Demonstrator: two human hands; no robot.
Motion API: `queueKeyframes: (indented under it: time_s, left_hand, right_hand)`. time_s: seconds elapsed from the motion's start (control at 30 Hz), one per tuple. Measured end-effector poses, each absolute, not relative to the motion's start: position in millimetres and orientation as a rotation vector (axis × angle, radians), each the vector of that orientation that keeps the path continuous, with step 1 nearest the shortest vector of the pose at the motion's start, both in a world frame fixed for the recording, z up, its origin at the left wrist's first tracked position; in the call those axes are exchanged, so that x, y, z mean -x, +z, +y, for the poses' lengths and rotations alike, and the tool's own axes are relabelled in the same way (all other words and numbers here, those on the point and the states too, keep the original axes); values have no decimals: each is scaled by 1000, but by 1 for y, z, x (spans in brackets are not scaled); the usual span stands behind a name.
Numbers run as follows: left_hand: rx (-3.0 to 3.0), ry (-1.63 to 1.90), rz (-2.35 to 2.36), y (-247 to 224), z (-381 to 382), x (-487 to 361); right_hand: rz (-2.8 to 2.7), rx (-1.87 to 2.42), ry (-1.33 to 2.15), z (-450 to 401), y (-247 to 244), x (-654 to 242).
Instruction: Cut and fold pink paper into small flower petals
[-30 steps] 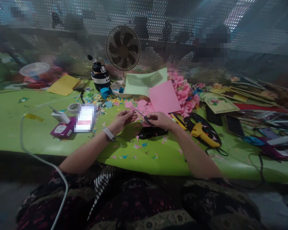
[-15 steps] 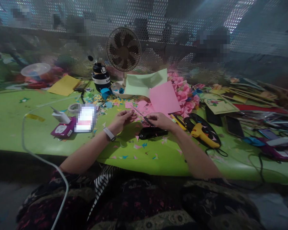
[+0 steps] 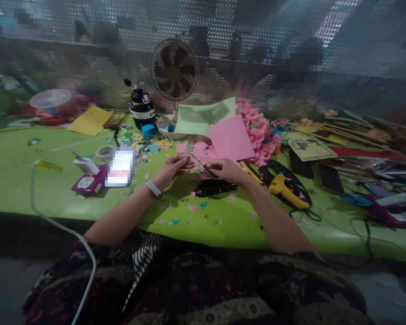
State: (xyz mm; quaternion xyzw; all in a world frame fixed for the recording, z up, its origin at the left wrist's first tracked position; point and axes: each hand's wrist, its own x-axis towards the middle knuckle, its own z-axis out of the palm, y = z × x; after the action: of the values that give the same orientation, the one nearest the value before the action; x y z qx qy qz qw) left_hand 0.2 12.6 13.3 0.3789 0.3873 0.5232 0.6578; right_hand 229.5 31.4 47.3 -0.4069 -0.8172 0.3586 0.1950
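Head view: I work over a green bench (image 3: 13,180) strewn with cut paper.
Right grip (image 3: 223,169): curled around the handles of the scissors (image 3: 207,169), which slant away and leftward above the bench.
Left grip (image 3: 172,170): fingers bent, tips drawn in near the thumb; whether they pinch a scrap I cannot tell.
Blade tip: just beside my left fingertips, so a slip on my part could nick them.
Black thing (image 3: 211,188): below my right hand; dropping my wrist could knock it.
Pink sheet (image 3: 232,137): near, beyond my right hand; a careless reach might crease it.
Fan (image 3: 174,70): behind the scraps (image 3: 200,148); a draught could scatter them, though I cannot tell if it runs.
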Motion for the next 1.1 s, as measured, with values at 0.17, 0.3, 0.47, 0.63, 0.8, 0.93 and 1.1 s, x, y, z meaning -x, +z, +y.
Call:
queueKeyframes:
  time_s: [0.17, 0.3, 0.47, 0.63, 0.8, 0.93, 1.1]
  left_hand:
    - [-861, 1229, 917, 14, 14, 3]
    - [-913, 1227, 888, 12, 15, 3]
    - [-964, 1222, 867, 10, 14, 0]
    - [-944, 1252, 860, 14, 10, -3]
    - [-944, 1235, 852, 18, 6, -7]
    - [-941, 1206, 852, 17, 6, -7]
    - [-951, 1197, 859, 14, 7, -6]
  right_hand:
    - [-2219, 1171, 1036, 35, 45, -232]
    - [-2186, 1181, 1127, 34, 48, -233]
    - [-2204, 1154, 1163, 34, 50, -234]
    - [-2196, 1135, 1200, 34, 51, -233]
    - [-2157, 1125, 1238, 34, 50, -232]
    - [-2150, 1124, 1234, 36, 46, -233]
    - [-2143, 1128, 1241, 37, 46, -233]
